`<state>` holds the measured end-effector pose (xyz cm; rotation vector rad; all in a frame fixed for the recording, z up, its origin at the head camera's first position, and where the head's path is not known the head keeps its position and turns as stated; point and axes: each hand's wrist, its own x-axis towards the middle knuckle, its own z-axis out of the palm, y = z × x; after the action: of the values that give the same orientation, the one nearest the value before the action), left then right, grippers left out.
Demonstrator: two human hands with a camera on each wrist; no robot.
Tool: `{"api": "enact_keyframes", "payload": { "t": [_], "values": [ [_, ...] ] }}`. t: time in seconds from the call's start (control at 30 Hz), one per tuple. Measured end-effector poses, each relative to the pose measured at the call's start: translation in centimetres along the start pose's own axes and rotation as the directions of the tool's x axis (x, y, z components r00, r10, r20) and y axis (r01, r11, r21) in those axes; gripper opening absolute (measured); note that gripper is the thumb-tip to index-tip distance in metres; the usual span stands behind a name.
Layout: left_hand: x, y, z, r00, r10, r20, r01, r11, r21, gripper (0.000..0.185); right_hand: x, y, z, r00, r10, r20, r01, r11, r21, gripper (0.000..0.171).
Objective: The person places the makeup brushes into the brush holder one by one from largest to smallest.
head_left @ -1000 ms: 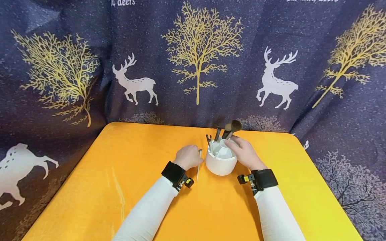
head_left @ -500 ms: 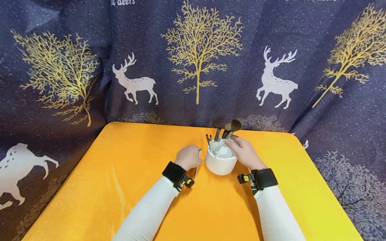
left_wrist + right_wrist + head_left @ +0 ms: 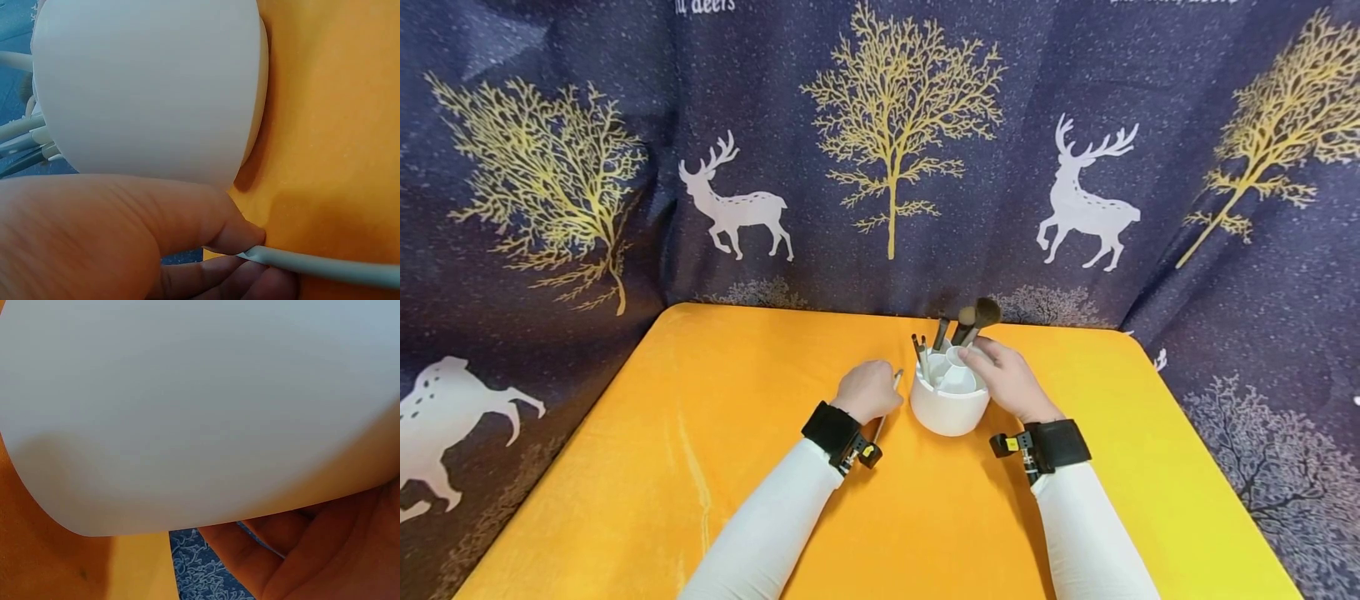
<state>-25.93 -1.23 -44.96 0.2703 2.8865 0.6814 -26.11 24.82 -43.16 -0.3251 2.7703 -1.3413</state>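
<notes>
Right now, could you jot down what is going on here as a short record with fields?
Left hand: grips a thin white brush handle
Right hand: holds the round white plastic holder at its side
In holder: dark-bristled makeup brushes, upright
Surface: orange table
Backdrop: navy curtain with deer and trees

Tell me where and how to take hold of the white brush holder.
Grip the white brush holder round its smooth, curved side wall, low down, coming in from the right as the right hand does. Brushes stick up from the compartments, so coming from above looks awkward, and the left hand pinches a thin white brush at its left.
</notes>
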Motion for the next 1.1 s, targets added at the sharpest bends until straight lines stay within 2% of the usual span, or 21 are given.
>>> {"api": "enact_keyframes", "payload": {
  "t": [0.33, 0.57, 0.83, 1.03, 1.1],
  "values": [
    [0.5, -0.5, -0.2, 1.0, -0.022, -0.02, 0.021, 0.999, -0.042, 0.032, 0.0, 0.0, -0.1, 1.0, -0.014, -0.006, 0.014, 1.0, 0.005, 0.081],
    [0.6, -0.9, -1.2, 0.997, -0.037, -0.062, 0.03, 0.993, -0.112, 0.03, 0.0, 0.1, -0.1, 1.0, -0.013, -0.006, 0.013, 1.0, 0.004, 0.082],
    [0.4, -0.9, -2.5, 0.988, -0.018, -0.156, -0.007, 0.987, -0.161, 0.028, 0.0, 0.0, 0.0, 1.0, -0.01, -0.008, 0.01, 1.0, -0.006, 0.082],
    [0.1, -0.9, -3.1, 0.968, 0.021, -0.25, -0.067, 0.982, -0.174, 0.01, 0.0, -0.1, 0.0, 1.0, -0.009, -0.009, 0.009, 1.0, -0.011, 0.081],
    [-0.1, -0.7, -3.3, 0.962, 0.029, -0.271, -0.08, 0.981, -0.178, 0.01, 0.0, -0.1, 0.0, 1.0, -0.006, -0.009, 0.006, 1.0, -0.01, 0.082]
  ]
}}
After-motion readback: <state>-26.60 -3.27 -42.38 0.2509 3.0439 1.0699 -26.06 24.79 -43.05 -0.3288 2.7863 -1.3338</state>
